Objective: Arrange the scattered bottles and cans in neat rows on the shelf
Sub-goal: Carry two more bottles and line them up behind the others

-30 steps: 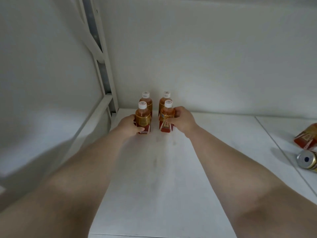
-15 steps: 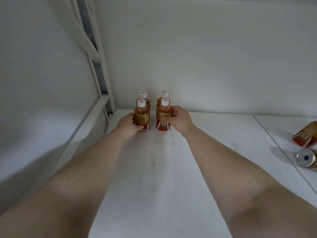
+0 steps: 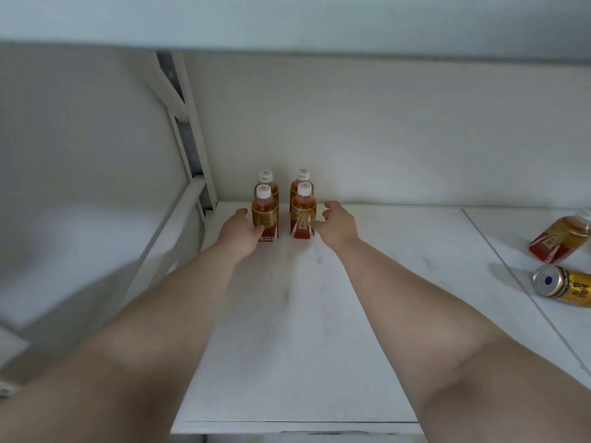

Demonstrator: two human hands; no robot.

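Amber tea bottles with white caps stand upright in two short rows at the back left corner of the white shelf (image 3: pixel 287 314). My left hand (image 3: pixel 238 233) grips the front left bottle (image 3: pixel 267 209) low on its label, thumb across the front. My right hand (image 3: pixel 337 225) hovers just right of the front right bottle (image 3: pixel 303 214) with fingers spread and holding nothing; the thumb tip is close to the label. Two back bottles (image 3: pixel 266 178) (image 3: pixel 303 175) stand right behind, against the rear wall.
At the far right another tea bottle (image 3: pixel 559 241) lies on its side, and a gold can (image 3: pixel 566 286) lies in front of it. A white frame post (image 3: pixel 188 148) rises at the left. An upper shelf (image 3: pixel 287 20) runs overhead.
My right hand has let go of the front right bottle and opened beside it. My left hand still holds the front left bottle. The view tilted up, showing the upper shelf.
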